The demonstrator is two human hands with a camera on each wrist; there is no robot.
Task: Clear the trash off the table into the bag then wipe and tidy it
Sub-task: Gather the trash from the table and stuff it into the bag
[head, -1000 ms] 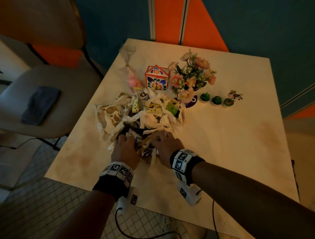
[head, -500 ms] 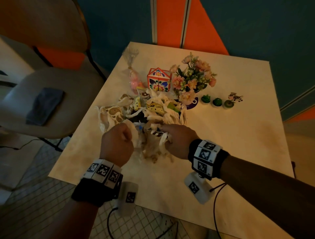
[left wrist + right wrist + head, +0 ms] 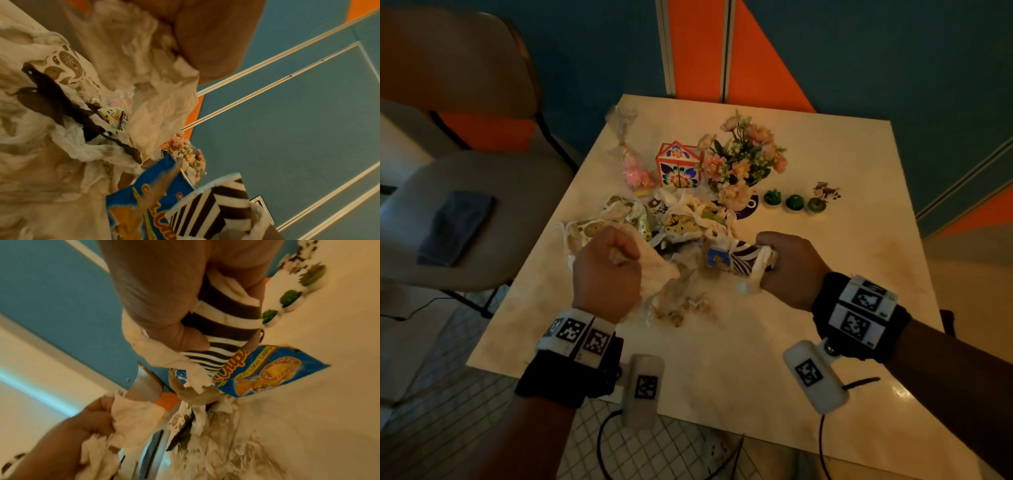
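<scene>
A pile of wrappers and crumpled white plastic [image 3: 681,222] lies mid-table [image 3: 722,359]. My left hand [image 3: 619,253] is a fist gripping a bunch of the white bag-like plastic [image 3: 661,270], also seen as plastic [image 3: 144,73] in the left wrist view. My right hand [image 3: 767,255] grips a black-and-white striped wrapper [image 3: 743,257] together with a twisted white strip [image 3: 164,353]. A blue snack packet [image 3: 717,258] hangs between the hands, beside the striped wrapper [image 3: 224,324]. Both hands are raised a little above the tabletop. The bag's mouth cannot be made out.
Behind the pile stand a flower pot [image 3: 743,164], a patterned house-shaped box [image 3: 679,166], a bag of pink sweets [image 3: 635,171], three small green pots [image 3: 794,202] and a cow figurine [image 3: 825,192]. A chair at the left holds a dark blue cloth [image 3: 455,226].
Both hands have risen from the pile, closed on the white plastic and the striped wrapper, and moved apart, drawing the material out between them.
</scene>
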